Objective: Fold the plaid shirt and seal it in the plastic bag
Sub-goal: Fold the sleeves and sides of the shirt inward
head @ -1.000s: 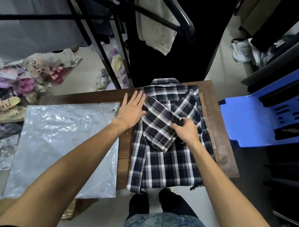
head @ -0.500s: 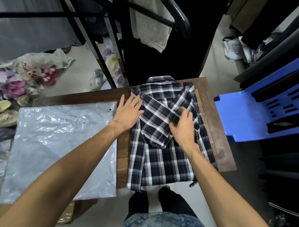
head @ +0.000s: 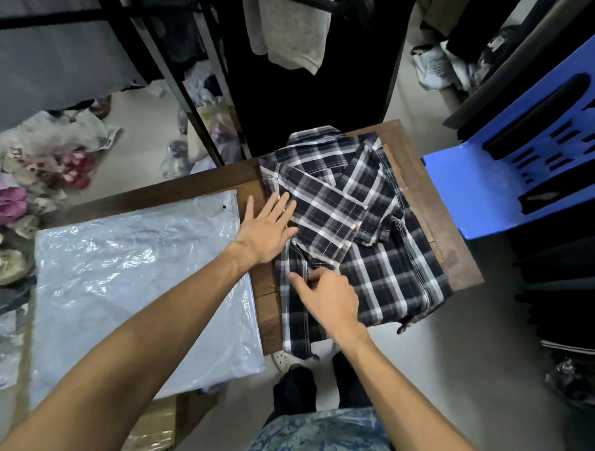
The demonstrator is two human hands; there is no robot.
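Plaid shirt (head: 350,227), navy-white check, sleeves folded inward

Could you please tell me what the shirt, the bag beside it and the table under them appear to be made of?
The shirt looks like thin woven cloth, perhaps cotton: dark plaid with white stripes, matte, creasing softly. The bag is clear, glossy plastic film, showing wrinkles and bright glare. The table seems dark brown wood or wood veneer, dull and somewhat worn; which of the two cannot be told.
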